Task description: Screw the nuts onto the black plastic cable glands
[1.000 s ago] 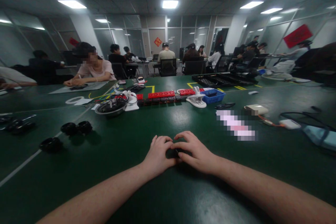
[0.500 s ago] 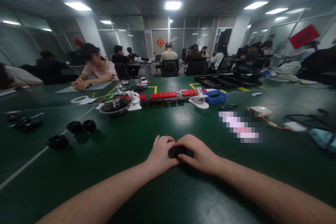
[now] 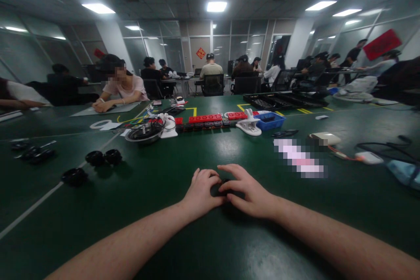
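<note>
A small black part (image 3: 215,190) sits low over the green table between my two hands, mostly hidden by the fingers, so its exact kind does not show. My left hand (image 3: 202,190) curls round its left side, thumb in front and fingers behind. From the right, my right hand (image 3: 249,190) keeps its thumb and a bent finger at the part, while the index finger is raised and stretched out above it. To the left lie three black round, ring-like parts: a close pair (image 3: 104,157) and a single one (image 3: 75,176) nearer me.
Ahead stand a metal bowl (image 3: 143,134) with black items, a row of red blocks (image 3: 205,118), a white clip base (image 3: 249,127) and a blue bin (image 3: 271,120). Black tools (image 3: 37,154) lie far left. At right are a white box (image 3: 324,138) and cables. A person (image 3: 123,87) sits across the table.
My right hand's fingers have loosened and spread, the index finger lifting away from the black part and my left hand. My left hand stays nearly where it was.
</note>
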A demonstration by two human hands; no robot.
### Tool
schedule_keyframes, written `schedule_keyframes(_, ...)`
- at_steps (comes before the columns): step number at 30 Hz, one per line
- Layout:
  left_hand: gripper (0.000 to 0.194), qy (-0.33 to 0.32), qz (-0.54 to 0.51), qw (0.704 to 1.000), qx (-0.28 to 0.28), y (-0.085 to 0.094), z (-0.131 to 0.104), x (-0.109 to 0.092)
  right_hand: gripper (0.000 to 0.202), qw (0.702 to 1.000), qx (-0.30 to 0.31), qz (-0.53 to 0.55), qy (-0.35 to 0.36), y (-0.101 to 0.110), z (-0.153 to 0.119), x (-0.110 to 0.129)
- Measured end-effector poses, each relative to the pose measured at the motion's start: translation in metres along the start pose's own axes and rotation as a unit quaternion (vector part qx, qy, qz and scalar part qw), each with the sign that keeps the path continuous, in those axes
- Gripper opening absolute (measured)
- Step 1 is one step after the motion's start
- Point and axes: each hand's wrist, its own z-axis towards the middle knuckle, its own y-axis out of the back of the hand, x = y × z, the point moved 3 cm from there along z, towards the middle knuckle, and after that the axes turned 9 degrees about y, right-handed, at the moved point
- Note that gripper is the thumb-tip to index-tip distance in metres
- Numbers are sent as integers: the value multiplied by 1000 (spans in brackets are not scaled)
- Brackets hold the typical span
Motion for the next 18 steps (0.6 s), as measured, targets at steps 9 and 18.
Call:
schedule_keyframes(9,31,16,1,1000,-18,0,1,3,18,997,-25,-73,32,5,-3,1)
schedule_keyframes(18,34,25,8,999,-22,2,2,2,12,989,-92,-112,-23,8,-4,-10)
